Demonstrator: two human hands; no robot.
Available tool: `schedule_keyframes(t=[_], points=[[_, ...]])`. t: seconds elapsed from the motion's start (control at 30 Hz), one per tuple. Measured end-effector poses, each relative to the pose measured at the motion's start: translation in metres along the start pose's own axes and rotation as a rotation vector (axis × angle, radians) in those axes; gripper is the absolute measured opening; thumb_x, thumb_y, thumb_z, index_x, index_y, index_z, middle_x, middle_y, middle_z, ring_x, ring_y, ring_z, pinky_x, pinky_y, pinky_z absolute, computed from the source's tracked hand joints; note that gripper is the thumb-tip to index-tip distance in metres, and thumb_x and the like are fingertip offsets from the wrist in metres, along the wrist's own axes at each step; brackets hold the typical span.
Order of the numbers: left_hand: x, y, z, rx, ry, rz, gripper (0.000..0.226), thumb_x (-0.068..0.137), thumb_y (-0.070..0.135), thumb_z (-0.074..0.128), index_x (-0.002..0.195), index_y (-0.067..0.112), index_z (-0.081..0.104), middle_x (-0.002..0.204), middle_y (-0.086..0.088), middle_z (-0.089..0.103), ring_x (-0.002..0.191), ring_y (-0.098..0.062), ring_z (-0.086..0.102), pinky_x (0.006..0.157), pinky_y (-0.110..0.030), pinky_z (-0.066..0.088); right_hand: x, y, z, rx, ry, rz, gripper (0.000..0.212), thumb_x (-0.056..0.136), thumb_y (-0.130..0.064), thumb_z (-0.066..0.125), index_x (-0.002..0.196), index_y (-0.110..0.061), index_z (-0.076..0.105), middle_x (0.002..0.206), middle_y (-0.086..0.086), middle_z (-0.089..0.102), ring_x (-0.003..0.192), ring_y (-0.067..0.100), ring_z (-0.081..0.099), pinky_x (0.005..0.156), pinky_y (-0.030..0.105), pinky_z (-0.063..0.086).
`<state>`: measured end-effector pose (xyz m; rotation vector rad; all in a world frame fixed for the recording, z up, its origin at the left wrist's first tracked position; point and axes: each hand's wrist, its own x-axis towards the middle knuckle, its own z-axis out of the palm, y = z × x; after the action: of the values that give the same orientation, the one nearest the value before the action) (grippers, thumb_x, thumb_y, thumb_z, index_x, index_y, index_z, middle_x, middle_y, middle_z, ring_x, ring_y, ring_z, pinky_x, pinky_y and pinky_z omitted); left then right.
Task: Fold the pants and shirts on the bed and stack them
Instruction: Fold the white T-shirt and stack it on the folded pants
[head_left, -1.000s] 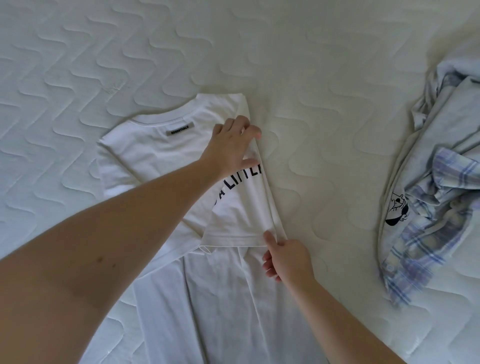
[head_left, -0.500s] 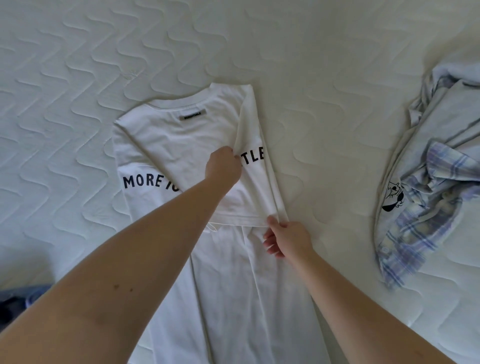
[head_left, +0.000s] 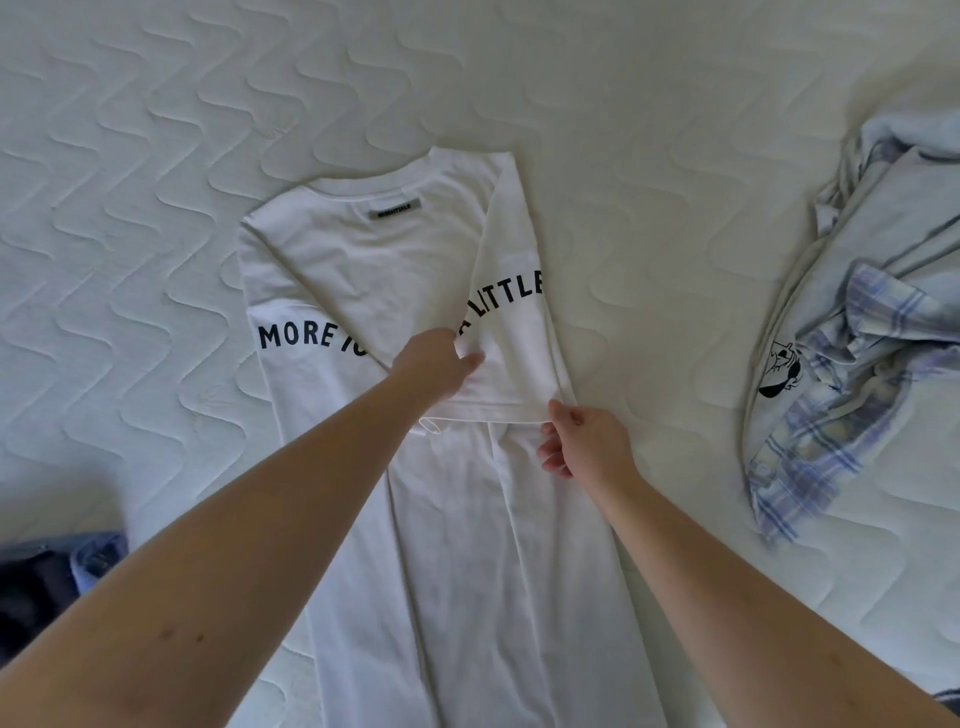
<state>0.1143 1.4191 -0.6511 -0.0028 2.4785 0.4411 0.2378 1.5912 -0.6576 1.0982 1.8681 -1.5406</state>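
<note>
White shirt (head_left: 363, 270) flat at bed (head_left: 156, 104) centre. Left hand (head_left: 434, 364) pinches folded sleeve; right hand (head_left: 582, 441) pinches hem at 4 o'clock. Risk: uneven pull, fold skews, sleeve slips open.

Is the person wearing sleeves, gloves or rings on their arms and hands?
No sleeves show: both forearms are bare right up to the picture's edge. The left hand and right hand have no gloves, and no rings, watch or bracelets are visible. The left forearm has a few small dark spots. The nails look short and unpainted.
</note>
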Motion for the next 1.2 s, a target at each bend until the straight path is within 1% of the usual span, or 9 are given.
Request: schedule_keyframes(t=[0.1, 0.23, 0.4, 0.53, 0.67, 0.8, 0.97, 1.07, 1.2], points=[[-0.013, -0.004, 0.000, -0.186, 0.109, -0.011, 0.034, 0.099, 0.044, 0.049, 0.104, 0.011, 0.056, 0.084, 0.003, 0.055, 0.084, -0.022, 0.055, 0.060, -0.026, 0.036, 0.003, 0.000, 0.001, 0.006, -0.011, 0.009, 0.040, 0.100, -0.038, 0.050, 0.076, -0.009, 0.063, 0.049, 0.002, 0.065, 0.037, 0.013, 0.059, 0.034, 0.015, 0.035], [-0.026, -0.010, 0.000, -0.281, 0.060, -0.109, 0.034, 0.096, 0.045, 0.053, 0.113, 0.015, 0.054, 0.095, 0.000, 0.060, 0.085, -0.023, 0.060, 0.076, -0.035, 0.051, 0.006, 0.000, 0.001, -0.018, 0.003, 0.013, 0.041, 0.097, -0.041, 0.053, 0.075, -0.009, 0.065, 0.049, 0.002, 0.065, 0.037, 0.014, 0.059, 0.034, 0.015, 0.036], [-0.048, -0.027, 0.013, -0.353, -0.105, -0.163, 0.024, 0.096, 0.033, 0.058, 0.097, 0.009, 0.057, 0.080, -0.002, 0.065, 0.057, -0.016, 0.068, 0.049, -0.027, 0.053, 0.005, 0.003, 0.002, -0.019, 0.039, -0.005, 0.040, 0.095, -0.040, 0.056, 0.074, -0.007, 0.066, 0.051, 0.005, 0.066, 0.039, 0.016, 0.060, 0.034, 0.017, 0.037], [-0.068, -0.029, 0.022, -0.486, -0.019, -0.192, 0.021, 0.091, 0.027, 0.065, 0.094, 0.011, 0.052, 0.073, -0.004, 0.070, 0.050, -0.015, 0.067, 0.056, -0.033, 0.060, 0.003, 0.004, 0.003, -0.048, 0.086, -0.012, 0.041, 0.095, -0.039, 0.055, 0.072, -0.006, 0.066, 0.049, 0.004, 0.064, 0.038, 0.016, 0.058, 0.036, 0.019, 0.038], [-0.085, -0.030, 0.030, -0.174, 0.137, -0.189, 0.044, 0.087, 0.042, 0.069, 0.104, 0.009, 0.045, 0.083, -0.001, 0.058, 0.071, -0.022, 0.059, 0.063, -0.036, 0.047, -0.002, 0.002, -0.001, -0.304, 0.162, -0.074, 0.048, 0.094, -0.045, 0.053, 0.062, -0.011, 0.060, 0.046, 0.001, 0.061, 0.044, 0.020, 0.061, 0.049, 0.029, 0.048], [-0.089, -0.036, 0.030, -0.076, 0.365, 0.030, 0.030, 0.093, 0.031, 0.063, 0.107, 0.009, 0.047, 0.091, -0.005, 0.058, 0.078, -0.024, 0.056, 0.067, -0.034, 0.043, -0.009, 0.001, -0.003, -0.595, 0.329, -0.241, 0.045, 0.095, -0.044, 0.051, 0.060, -0.015, 0.050, 0.055, 0.000, 0.055, 0.060, 0.024, 0.056, 0.050, 0.030, 0.034], [-0.071, -0.037, 0.032, 0.073, 0.515, 0.312, 0.033, 0.097, 0.016, 0.051, 0.130, 0.013, 0.054, 0.123, -0.007, 0.058, 0.113, -0.028, 0.055, 0.093, -0.040, 0.043, -0.015, -0.001, 0.011, -0.479, 0.385, -0.641, 0.015, 0.096, -0.018, 0.055, 0.106, -0.010, 0.062, 0.091, 0.004, 0.062, 0.086, 0.026, 0.059, 0.076, 0.037, 0.046], [-0.051, -0.033, 0.033, 0.165, 0.510, 0.428, 0.046, 0.099, 0.023, 0.048, 0.145, 0.016, 0.044, 0.149, -0.009, 0.044, 0.138, -0.029, 0.040, 0.108, -0.043, 0.034, -0.011, -0.003, 0.025, -0.640, 0.385, -0.786, 0.041, 0.095, -0.016, 0.057, 0.135, -0.009, 0.053, 0.124, 0.011, 0.059, 0.116, 0.029, 0.053, 0.098, 0.040, 0.040], [-0.019, -0.024, 0.032, 0.284, 0.310, 0.440, 0.056, 0.104, 0.042, 0.028, 0.156, 0.029, 0.014, 0.165, 0.002, 0.007, 0.151, -0.021, 0.008, 0.121, -0.041, 0.012, 0.007, -0.012, 0.035, -0.827, 0.267, -0.816, 0.057, 0.102, -0.026, 0.043, 0.154, -0.013, 0.024, 0.160, 0.003, 0.026, 0.148, 0.019, 0.022, 0.119, 0.036, 0.018]])
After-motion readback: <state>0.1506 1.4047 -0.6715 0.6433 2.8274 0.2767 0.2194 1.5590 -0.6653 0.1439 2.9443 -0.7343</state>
